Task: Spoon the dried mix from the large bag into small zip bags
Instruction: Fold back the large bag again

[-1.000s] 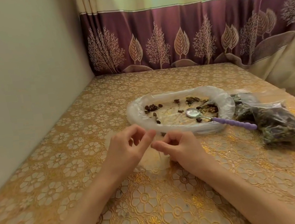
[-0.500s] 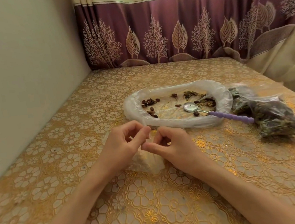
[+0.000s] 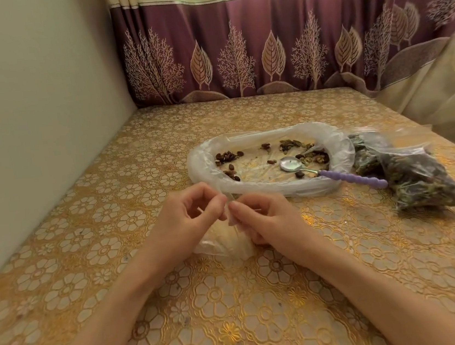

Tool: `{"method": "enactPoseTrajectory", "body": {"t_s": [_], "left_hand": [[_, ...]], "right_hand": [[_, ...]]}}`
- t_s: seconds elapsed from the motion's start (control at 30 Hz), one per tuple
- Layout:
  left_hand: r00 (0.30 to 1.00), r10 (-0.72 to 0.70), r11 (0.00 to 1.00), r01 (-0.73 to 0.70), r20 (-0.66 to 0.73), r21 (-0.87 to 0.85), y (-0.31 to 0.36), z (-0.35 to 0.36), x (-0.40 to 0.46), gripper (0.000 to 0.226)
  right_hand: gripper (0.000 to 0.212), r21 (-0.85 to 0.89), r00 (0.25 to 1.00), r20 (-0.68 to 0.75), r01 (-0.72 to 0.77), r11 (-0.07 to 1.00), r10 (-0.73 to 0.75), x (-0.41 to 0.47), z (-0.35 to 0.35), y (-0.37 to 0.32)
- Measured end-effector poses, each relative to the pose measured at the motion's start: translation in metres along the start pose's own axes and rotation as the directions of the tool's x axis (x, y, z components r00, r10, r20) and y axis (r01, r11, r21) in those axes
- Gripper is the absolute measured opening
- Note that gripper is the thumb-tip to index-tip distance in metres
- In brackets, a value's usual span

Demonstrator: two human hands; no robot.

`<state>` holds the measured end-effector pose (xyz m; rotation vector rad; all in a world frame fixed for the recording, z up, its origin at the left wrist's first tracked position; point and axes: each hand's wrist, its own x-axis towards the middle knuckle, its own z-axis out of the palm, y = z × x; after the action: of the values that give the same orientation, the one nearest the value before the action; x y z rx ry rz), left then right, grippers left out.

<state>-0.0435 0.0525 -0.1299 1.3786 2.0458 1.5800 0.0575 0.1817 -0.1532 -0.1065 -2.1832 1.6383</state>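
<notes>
Two hands: left hand (image 3: 189, 220) and right hand (image 3: 266, 219) both pinched the top of one small bag (image 3: 223, 244) on the table (image 3: 83, 218). One large bag (image 3: 265, 162), rolled open, held one spoon (image 3: 332, 172). Two filled bags (image 3: 410, 175) lay right of it.

two hands (image 3: 189, 220) (image 3: 263, 219), one spoon (image 3: 332, 171), one large bag (image 3: 251, 189), one small zip bag (image 3: 223, 244), two filled bags (image 3: 419, 183) (image 3: 363, 155)

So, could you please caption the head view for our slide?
Both hands pinch a small zip bag; spoon rests in the large bag.
</notes>
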Motion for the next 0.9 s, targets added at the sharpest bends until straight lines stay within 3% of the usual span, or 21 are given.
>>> {"method": "enactPoseTrajectory", "body": {"t_s": [0.17,0.3,0.43,0.53,0.77,0.83,0.9], "left_hand": [[1.000,0.015,0.994,-0.012,-0.028,0.104,0.000,0.001,-0.003,0.025],[0.999,0.002,0.979,-0.009,0.038,0.203,0.001,0.004,-0.004,0.035],[0.995,-0.067,0.994,0.059,0.078,0.094,0.000,0.002,-0.002,0.026],[0.995,-0.041,0.998,0.036,0.089,0.051,0.001,0.004,-0.002,0.026],[0.994,0.071,0.997,-0.072,-0.079,-0.001,0.002,0.011,-0.004,0.027],[0.987,0.108,0.994,-0.104,-0.123,0.044,0.001,0.010,-0.004,0.025],[0.976,0.169,0.975,-0.146,-0.137,0.166,-0.001,0.006,-0.005,0.026]], "right_hand": [[0.013,-0.217,0.995,0.017,0.097,0.971,-0.095,-0.003,0.007,-0.002],[0.013,-0.255,0.993,0.013,0.116,0.960,-0.116,-0.004,0.008,-0.002],[0.016,-0.089,1.000,0.024,0.017,0.996,-0.015,-0.002,0.005,-0.003],[0.021,0.027,0.999,0.038,-0.023,0.999,0.022,-0.002,0.002,-0.005],[0.023,0.294,0.989,-0.020,-0.132,0.947,0.144,0.000,0.000,-0.007],[0.026,0.195,0.984,-0.130,-0.096,0.976,0.123,0.001,-0.002,-0.005],[0.027,-0.092,0.958,-0.288,-0.031,0.995,0.004,0.001,-0.003,-0.002]]}}
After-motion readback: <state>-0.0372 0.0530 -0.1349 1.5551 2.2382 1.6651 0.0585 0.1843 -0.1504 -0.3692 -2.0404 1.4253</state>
